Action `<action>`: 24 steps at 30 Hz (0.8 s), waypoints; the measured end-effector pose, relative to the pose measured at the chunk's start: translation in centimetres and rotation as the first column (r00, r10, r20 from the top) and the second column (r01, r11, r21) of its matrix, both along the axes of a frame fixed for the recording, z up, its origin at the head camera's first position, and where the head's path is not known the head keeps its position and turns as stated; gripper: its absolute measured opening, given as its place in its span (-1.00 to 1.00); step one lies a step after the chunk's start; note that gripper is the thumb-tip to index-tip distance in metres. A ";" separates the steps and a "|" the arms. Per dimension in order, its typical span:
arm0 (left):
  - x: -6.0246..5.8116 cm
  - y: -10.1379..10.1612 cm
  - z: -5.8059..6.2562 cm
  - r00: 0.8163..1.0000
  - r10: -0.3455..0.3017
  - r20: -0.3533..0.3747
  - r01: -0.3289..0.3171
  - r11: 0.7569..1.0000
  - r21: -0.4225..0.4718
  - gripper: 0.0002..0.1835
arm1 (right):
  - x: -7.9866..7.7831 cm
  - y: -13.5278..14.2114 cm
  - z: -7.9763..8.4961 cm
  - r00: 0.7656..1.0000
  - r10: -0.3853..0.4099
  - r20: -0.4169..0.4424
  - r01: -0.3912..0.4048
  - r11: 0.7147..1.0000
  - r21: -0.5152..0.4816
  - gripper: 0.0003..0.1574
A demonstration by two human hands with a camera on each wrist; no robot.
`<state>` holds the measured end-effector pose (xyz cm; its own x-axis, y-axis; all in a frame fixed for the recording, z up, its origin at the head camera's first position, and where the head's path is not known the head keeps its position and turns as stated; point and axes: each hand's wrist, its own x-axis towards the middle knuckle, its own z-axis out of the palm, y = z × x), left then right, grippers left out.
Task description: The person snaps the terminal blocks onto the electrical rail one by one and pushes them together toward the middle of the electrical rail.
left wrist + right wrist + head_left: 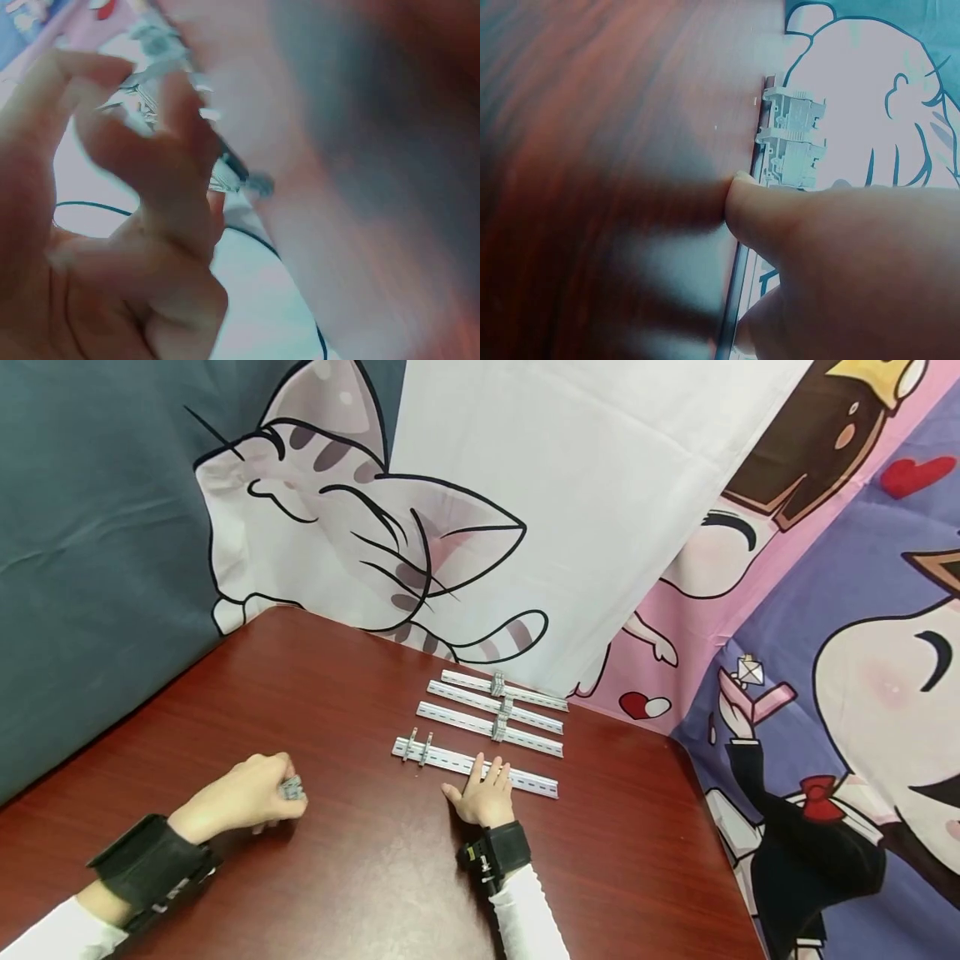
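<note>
A slotted metal DIN rail (442, 760) lies nearest to me in a group of rails. Two thin grey terminal blocks (417, 747) stand on its left part, and the right wrist view shows them clipped side by side. My right hand (487, 795) rests on the middle of this rail with fingers spread. To the left, my left hand (251, 792) grips a small grey terminal block piece (292, 787) between thumb and fingers, apart from the rails. The curled fingers cover part of that piece, and the left wrist view of it is blurred.
Behind the near rail lie several more DIN rails (457, 718), roughly parallel, with clusters of grey terminal blocks (498, 683) near their middles. All are on a reddish-brown table (352, 860). Printed cloth curtains (600, 460) hang along its back and right edges.
</note>
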<state>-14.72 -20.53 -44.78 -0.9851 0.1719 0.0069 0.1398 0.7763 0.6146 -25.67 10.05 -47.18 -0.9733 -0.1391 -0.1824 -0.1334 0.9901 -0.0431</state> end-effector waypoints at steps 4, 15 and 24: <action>-1.3 1.9 0.7 0.997 -0.073 0.022 0.069 0.987 0.147 -0.70 | 0.1 0.1 -0.1 1.000 -0.008 -0.003 0.008 1.000 0.002 0.06; -3.2 5.2 -1.0 0.993 -0.025 0.112 -0.004 0.970 0.244 -0.80 | 0.3 -0.2 -0.3 1.000 0.001 0.001 -0.001 1.000 -0.016 0.06; -6.6 10.5 1.4 0.999 0.037 -0.008 -0.035 0.986 0.162 -0.83 | -0.3 0.1 0.4 1.000 -0.003 -0.026 0.002 0.999 -0.034 0.06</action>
